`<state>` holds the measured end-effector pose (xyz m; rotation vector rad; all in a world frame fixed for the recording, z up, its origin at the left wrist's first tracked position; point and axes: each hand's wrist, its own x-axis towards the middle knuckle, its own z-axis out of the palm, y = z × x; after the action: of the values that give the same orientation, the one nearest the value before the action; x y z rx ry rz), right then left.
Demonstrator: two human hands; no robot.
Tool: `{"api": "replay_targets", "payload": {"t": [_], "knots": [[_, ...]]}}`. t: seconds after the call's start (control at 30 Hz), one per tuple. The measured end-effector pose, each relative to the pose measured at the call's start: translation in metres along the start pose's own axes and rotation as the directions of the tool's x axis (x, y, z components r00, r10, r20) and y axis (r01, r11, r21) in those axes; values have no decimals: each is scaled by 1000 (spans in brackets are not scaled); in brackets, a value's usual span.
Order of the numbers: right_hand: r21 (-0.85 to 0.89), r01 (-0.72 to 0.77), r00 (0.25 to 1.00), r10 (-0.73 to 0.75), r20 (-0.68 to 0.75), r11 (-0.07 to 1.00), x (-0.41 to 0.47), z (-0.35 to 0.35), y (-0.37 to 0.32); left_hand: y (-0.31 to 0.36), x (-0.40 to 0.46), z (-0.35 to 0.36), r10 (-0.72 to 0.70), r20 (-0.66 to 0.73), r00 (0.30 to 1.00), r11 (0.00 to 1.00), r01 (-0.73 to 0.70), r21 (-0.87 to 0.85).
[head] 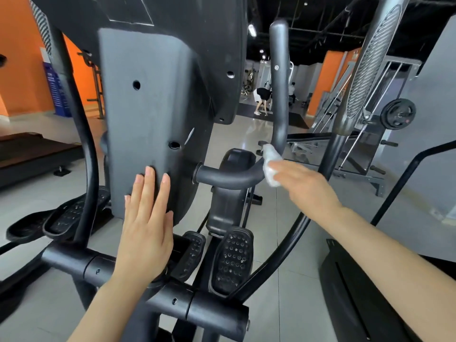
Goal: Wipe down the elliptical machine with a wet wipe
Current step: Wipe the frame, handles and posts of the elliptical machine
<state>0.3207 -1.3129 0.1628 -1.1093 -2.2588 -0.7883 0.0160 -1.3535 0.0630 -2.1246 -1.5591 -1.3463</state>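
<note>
The black elliptical machine fills the view, its grey console column [148, 107] rising in the middle. My left hand [145, 225] lies flat with straight fingers against the lower part of that column. A curved black handlebar [232, 177] juts right from the column and bends upward. My right hand [306, 186] holds a white wet wipe [271, 164] wrapped around the bend of this handlebar. The fingers under the wipe are blurred and mostly hidden. Two black studded pedals [232, 260] sit below.
A black crossbar [138, 290] runs across near my forearms. A tall swing arm with a ribbed grip [370, 62] stands at the right. Beyond it are a weight bench [345, 149] and plate rack. A person [262, 99] bends over far back. A treadmill deck [34, 149] lies left.
</note>
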Motion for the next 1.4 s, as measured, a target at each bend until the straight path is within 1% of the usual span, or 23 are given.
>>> {"api": "replay_targets", "payload": {"t": [0.03, 0.07, 0.1, 0.13, 0.2, 0.27, 0.37, 0.43, 0.57, 0.67, 0.7, 0.73, 0.8, 0.83, 0.87, 0.93, 1.0, 1.1, 1.13, 1.2, 1.27, 1.33, 1.4], "knots": [[56, -187, 976, 192, -104, 981, 0, 1, 4, 2, 0, 0, -9, 7, 1000, 1000, 9, -11], [175, -342, 916, 369, -157, 923, 0, 4, 9, 5, -1, 0, -21, 13, 1000, 999, 21, -25], [271, -460, 845, 511, -159, 846, 6, 7, 10, 8, -1, 0, -35, 16, 999, 999, 35, -39], [357, -504, 810, 574, -121, 787, 14, 9, 4, 11, -1, 0, -48, 19, 999, 998, 49, -48], [430, -545, 804, 595, 23, 720, 27, 24, -11, 14, 0, 0, -67, 29, 997, 996, 68, -57], [486, -594, 769, 630, 109, 641, 32, 39, -26, 14, -1, -2, -77, 35, 996, 995, 79, -60], [613, -618, 671, 737, 84, 492, 31, 49, -32, 14, -1, -4, -56, 38, 998, 998, 57, -39], [622, -595, 658, 753, 13, 509, 30, 50, -34, 16, -1, -4, -56, 37, 998, 998, 57, -26], [605, -421, 731, 648, -215, 676, 18, 58, -69, 22, 1, -4, -97, 35, 995, 993, 99, -65], [613, -308, 714, 603, -357, 727, 12, 67, -97, 25, 2, -5, -140, 40, 989, 982, 144, -123], [601, -261, 733, 560, -386, 755, 13, 68, -106, 26, 2, -5, -151, 45, 988, 978, 156, -136], [583, -194, 790, 478, -384, 789, 14, 68, -116, 26, 2, -6, -154, 46, 987, 977, 159, -145], [513, -29, 939, 200, -280, 858, 15, 71, -138, 26, 1, -9, -133, 39, 990, 975, 138, -174], [462, 49, 972, 64, -225, 886, 16, 72, -145, 23, 0, -12, -117, 40, 992, 974, 123, -192], [410, 109, 977, -21, -212, 906, 18, 71, -147, 20, -2, -14, -101, 43, 994, 974, 108, -199], [313, 161, 963, -79, -259, 936, 24, 64, -131, 12, -8, -18, -92, 42, 995, 978, 98, -183], [184, 215, 949, -161, -269, 959, 30, 54, -100, 7, -12, -21, -148, 52, 988, 971, 155, -184], [17, 428, 899, -423, -112, 904, 17, 49, -51, 4, -18, -19, -164, 106, 981, 967, 181, -180], [-11, 468, 882, -468, -60, 884, 6, 46, -36, 4, -20, -19, -160, 115, 980, 967, 179, -184], [-24, 452, 892, -452, -2, 892, -11, 39, -11, 2, -18, -19, -156, 105, 982, 969, 173, -177], [25, 320, 948, -319, -13, 947, -20, 31, 2, 3, -17, -16, -162, 95, 982, 971, 176, -163], [86, 248, 965, -238, -112, 965, -17, 30, -10, 4, -18, -12, -170, 88, 981, 970, 182, -163], [123, 277, 945, -246, -216, 953, 3, 33, -35, 6, -19, -9, -176, 76, 981, 969, 186, -162]]}}
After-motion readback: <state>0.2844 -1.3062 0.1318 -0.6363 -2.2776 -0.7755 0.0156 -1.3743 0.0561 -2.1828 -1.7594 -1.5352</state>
